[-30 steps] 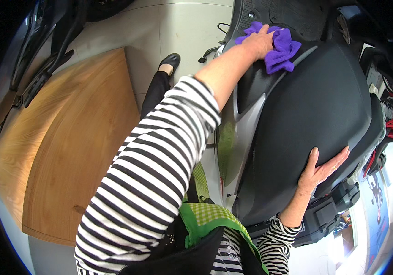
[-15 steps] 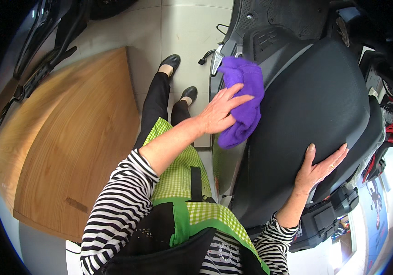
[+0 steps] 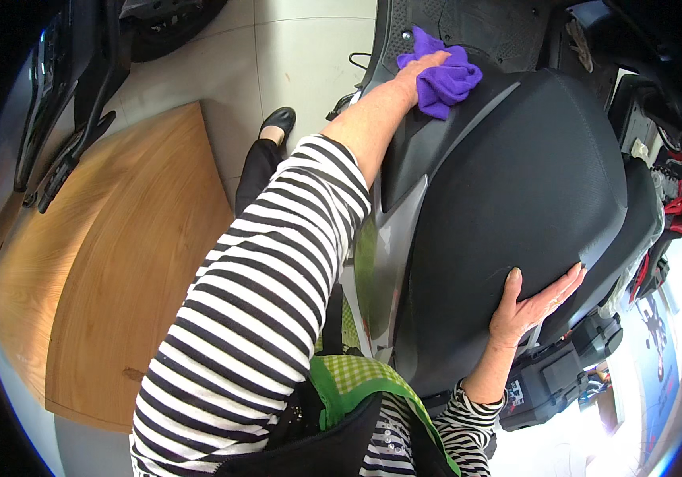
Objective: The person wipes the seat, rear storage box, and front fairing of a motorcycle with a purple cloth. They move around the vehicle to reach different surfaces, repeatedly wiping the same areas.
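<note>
Head view shows the left hand [image 3: 416,70] pressing a purple cloth [image 3: 446,75] on the seat [image 3: 516,183] front, top middle, while the right hand [image 3: 528,306], spread flat, steadies its back edge, lower right.

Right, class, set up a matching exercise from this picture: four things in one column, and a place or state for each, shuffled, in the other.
Things:
1. purple cloth
2. right hand
3. black shoe
4. wooden platform

Places or states:
A. flat on the rear edge of the black seat
B. lying on the tiled floor, at the picture's left
C. under the left hand, at the seat's front
D. on the tiles beside the scooter

Pairs: 1-C, 2-A, 3-D, 4-B
</note>
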Motion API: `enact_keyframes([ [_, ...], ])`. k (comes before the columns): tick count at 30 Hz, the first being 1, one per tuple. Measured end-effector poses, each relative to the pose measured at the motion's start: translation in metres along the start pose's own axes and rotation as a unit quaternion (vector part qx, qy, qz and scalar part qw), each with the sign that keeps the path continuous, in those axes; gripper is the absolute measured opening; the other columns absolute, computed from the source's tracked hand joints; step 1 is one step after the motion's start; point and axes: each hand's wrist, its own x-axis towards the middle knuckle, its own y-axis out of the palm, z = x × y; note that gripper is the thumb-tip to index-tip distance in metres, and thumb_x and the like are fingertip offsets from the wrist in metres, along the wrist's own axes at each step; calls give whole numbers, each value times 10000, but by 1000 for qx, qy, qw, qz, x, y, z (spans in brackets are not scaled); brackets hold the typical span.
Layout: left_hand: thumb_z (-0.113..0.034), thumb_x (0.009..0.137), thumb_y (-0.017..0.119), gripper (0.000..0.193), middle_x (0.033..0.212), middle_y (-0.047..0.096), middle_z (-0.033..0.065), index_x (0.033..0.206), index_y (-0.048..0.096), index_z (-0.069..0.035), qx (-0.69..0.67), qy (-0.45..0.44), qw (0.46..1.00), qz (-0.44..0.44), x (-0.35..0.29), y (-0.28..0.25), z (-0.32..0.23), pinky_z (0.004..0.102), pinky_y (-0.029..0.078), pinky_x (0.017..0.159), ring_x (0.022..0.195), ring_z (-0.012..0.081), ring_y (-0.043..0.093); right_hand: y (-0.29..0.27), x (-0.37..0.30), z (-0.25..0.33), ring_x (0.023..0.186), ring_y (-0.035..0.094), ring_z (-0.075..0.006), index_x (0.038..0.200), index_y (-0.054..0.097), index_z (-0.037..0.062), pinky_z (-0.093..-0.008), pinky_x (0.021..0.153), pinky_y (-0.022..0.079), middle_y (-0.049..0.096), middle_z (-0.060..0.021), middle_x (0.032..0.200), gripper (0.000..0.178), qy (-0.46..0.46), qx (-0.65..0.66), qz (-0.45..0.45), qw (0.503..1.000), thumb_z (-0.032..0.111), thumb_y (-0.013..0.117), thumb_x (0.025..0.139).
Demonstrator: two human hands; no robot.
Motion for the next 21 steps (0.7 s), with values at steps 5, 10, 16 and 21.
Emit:
enact_keyframes([
  [5, -326, 867, 609, 510, 1166, 634, 202, 1311, 525, -92, 81, 23, 994, 64, -74, -44, 36, 409, 453, 997, 1122, 397, 585, 0, 1, 0, 1458, 183, -403, 1526, 198, 11, -504, 1171, 151, 206, -261, 1560, 932, 9, 7, 10, 1000, 459, 646, 842],
  [10, -209, 861, 566, 401, 1210, 578, 228, 1241, 541, -82, 43, -95, 991, 83, -235, -23, 44, 468, 464, 964, 1117, 443, 536, 1, 1, -1, 1460, 165, -412, 1521, 188, -11, -513, 1171, 140, 172, -283, 1562, 954, 19, 29, 15, 999, 468, 651, 838],
  [16, -288, 857, 538, 484, 1279, 549, 251, 1266, 534, -28, 16, -255, 925, 280, -356, -14, 28, 446, 402, 1018, 1197, 418, 497, 0, 0, -3, 1463, 169, -388, 1526, 163, -23, -503, 1177, 140, 182, -254, 1573, 880, -9, 27, 18, 999, 405, 603, 895],
  [21, -433, 870, 477, 497, 1184, 632, 230, 1104, 684, -47, 24, -426, 896, 127, -334, -35, 32, 531, 301, 1063, 1245, 359, 465, 1, -2, -5, 1467, 167, -345, 1531, 155, -11, -461, 1190, 111, 174, -212, 1587, 791, -10, 9, 21, 1000, 361, 539, 948],
])
